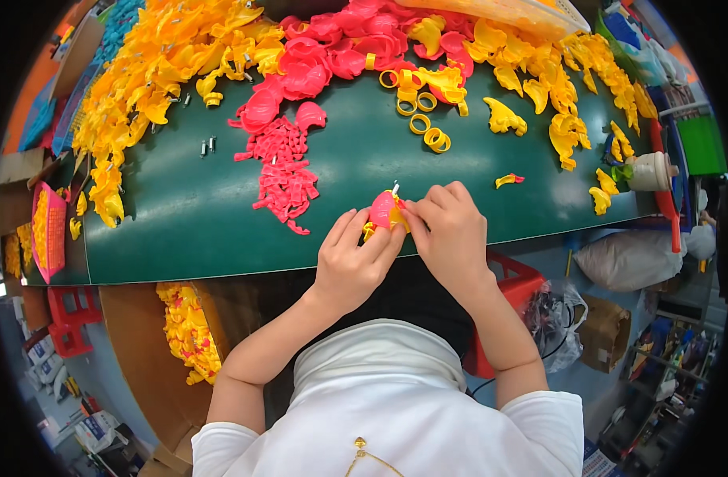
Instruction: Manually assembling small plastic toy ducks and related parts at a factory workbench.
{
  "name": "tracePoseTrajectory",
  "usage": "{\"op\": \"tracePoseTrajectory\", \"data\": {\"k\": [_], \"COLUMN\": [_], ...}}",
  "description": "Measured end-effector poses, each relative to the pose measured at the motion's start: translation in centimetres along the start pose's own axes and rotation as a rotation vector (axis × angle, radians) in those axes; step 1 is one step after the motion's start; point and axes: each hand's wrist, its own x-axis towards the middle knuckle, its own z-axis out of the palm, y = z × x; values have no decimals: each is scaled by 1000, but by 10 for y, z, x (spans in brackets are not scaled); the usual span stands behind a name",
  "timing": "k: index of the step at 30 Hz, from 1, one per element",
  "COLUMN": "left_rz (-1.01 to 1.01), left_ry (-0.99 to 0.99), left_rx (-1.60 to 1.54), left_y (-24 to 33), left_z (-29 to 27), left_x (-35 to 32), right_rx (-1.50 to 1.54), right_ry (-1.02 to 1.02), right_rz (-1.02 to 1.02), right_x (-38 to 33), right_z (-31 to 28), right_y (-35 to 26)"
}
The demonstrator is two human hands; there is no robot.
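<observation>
Both hands [403, 238] clasping one small pink-and-yellow plastic piece [384, 211], metal pin on top.

The held part is a small moulded plastic assembly [384, 211], consisting of a rounded pink shell with yellow pieces fitted against it. The pink shell faces up and to the left, and its domed surface is smooth and glossy. A yellow piece projects at the lower left edge of the shell, and a second yellow section lies along its right side. A short, thin, pale pin stands out from the top of the assembly. The assembly sits just above the near edge of the green table surface, partly covered by fingertips on both sides; its underside is hidden.
</observation>
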Motion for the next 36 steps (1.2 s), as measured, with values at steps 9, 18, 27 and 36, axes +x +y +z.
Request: {"op": "tracePoseTrajectory", "data": {"k": [9,18,27,36], "left_rz": [81,-1013,-967,-963], "left_ry": [93,-87,-241,-15], "left_rx": [64,-1571,-2543,-2813], "left_y": [-3,33,27,11], "left_z": [3,-19,-10,-4], "left_x": [-8,-3,-4,-11], "right_rx": [185,488,-282,-741], "right_ry": [82,28,305,257], "right_rz": [-17,-47,245,196], "right_x": [-16,-13,71,102], "right_z": [8,-37,-69,-60], "right_y": [14,22,138,179]}}
